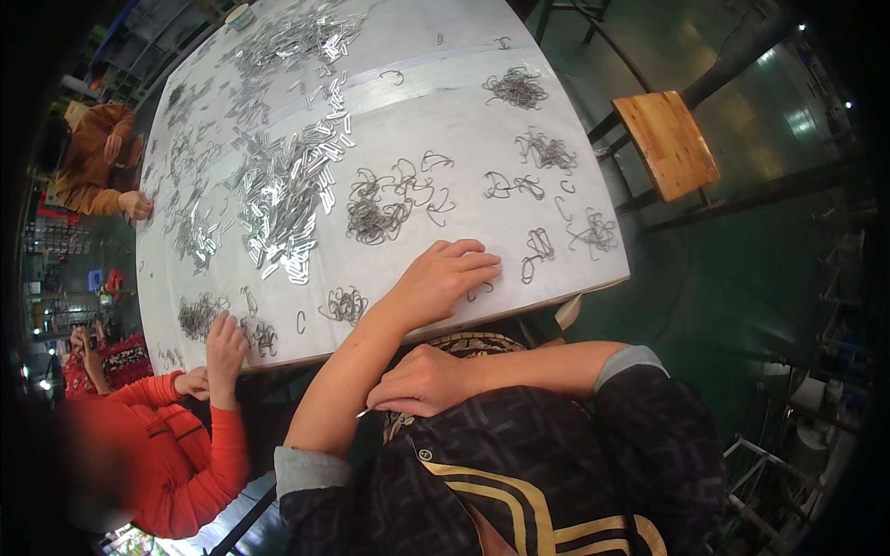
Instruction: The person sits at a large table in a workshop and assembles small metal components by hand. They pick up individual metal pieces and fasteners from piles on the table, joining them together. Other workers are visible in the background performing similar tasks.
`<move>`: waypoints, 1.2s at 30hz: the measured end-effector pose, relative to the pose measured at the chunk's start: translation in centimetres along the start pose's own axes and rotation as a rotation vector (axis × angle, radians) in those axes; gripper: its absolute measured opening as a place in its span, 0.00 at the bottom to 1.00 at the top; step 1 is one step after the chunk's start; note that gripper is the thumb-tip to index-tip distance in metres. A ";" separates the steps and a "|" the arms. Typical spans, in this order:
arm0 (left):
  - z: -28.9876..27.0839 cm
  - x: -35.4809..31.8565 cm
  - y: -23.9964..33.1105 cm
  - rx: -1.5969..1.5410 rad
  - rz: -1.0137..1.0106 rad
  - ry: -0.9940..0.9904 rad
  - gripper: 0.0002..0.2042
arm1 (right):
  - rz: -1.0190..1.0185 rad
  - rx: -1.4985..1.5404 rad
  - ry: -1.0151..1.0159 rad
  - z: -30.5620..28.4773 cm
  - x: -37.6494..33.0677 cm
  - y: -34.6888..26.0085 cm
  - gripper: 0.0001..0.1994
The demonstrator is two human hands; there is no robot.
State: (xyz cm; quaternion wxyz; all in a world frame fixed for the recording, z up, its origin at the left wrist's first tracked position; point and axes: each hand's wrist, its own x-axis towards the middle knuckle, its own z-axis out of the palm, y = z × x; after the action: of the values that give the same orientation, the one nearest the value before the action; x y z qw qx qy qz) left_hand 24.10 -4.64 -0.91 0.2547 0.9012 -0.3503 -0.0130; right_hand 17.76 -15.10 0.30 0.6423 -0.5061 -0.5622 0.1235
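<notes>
My left hand (pixel 443 280) reaches onto the white-covered table near its front edge, fingers bent and close together. Dark wire hooks (pixel 478 293) show right under its fingertips; the thumb is hidden. My right hand (pixel 419 382) is closed, drawn back close to my body, below the table edge and beside my left forearm. A thin pale metal piece (pixel 362 413) sticks out from its fingers; the rest of it is covered. Just right of my left hand lie a few linked wire pieces (pixel 536 254). Beyond it is a larger heap of dark wire hooks (pixel 375 213).
Shiny flat metal loops (pixel 287 199) spread down the middle of the table. More hook piles (pixel 515 88) lie along the right side. A co-worker in red (pixel 185 454) handles hooks at left; another in brown (pixel 93 176) sits farther off. A wooden stool (pixel 666 144) stands at right.
</notes>
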 end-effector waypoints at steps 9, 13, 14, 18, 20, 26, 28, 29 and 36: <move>1.4 4.0 0.2 0.144 0.205 -0.141 0.21 | -0.042 0.022 0.091 -0.6 0.2 0.2 0.06; 1.1 3.5 0.4 0.198 0.241 -0.148 0.17 | -0.027 0.058 0.112 -0.9 0.4 0.2 0.05; 0.8 3.5 0.4 0.219 0.247 -0.159 0.17 | -0.018 0.063 0.113 -0.9 0.3 0.3 0.05; 0.2 4.6 -0.2 0.124 0.219 -0.249 0.20 | 0.003 0.080 0.125 -1.0 0.2 0.6 0.04; 0.5 6.0 -0.3 0.092 0.235 -0.178 0.21 | -0.003 0.089 0.137 -1.0 0.3 0.6 0.04; 1.7 9.4 -0.6 0.241 0.359 -0.037 0.23 | 0.078 0.083 0.098 -1.0 -0.1 0.6 0.05; 2.2 9.6 -0.9 0.200 0.330 -0.074 0.20 | 0.073 0.087 0.107 -0.8 -0.3 0.9 0.05; 2.4 9.7 -0.9 0.179 0.314 -0.093 0.19 | 0.055 0.087 0.121 -0.6 -0.3 1.1 0.05; 3.5 9.4 0.6 0.246 0.213 -0.090 0.03 | -0.051 0.111 0.188 -0.6 0.2 1.1 0.05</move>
State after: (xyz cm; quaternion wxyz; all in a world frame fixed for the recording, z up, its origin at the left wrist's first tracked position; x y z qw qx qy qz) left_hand 30.11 -12.59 -2.22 0.1265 0.8818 -0.4541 0.0165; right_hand 18.80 -14.70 -0.37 0.7220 -0.4648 -0.5045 0.0902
